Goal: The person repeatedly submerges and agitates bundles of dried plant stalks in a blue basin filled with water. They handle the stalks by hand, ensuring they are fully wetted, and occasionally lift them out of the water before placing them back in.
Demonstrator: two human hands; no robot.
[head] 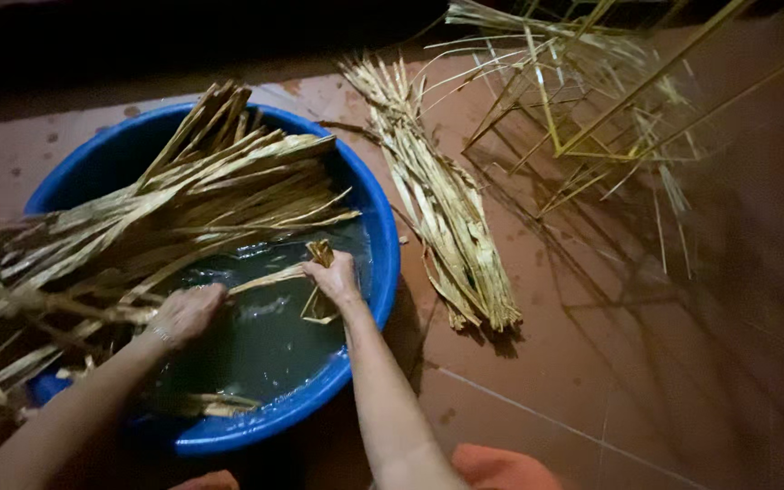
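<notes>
**Two hands working dried leaf strips in a water basin**

Both forearms reach forward and down into a round blue plastic basin (383, 227) of dark water (265, 340). The left hand (185, 313), knuckles up, has its grip curled onto flat, fibrous straw-coloured strips (138, 218) lying across the basin from the left rim. The right hand (333, 277) has its grip closed on a folded strip (315, 263), bent into a loop at the water's surface. A separate bundle (442, 209) of similar strips lies on the reddish tiled floor (592, 363), right of the basin.
</notes>
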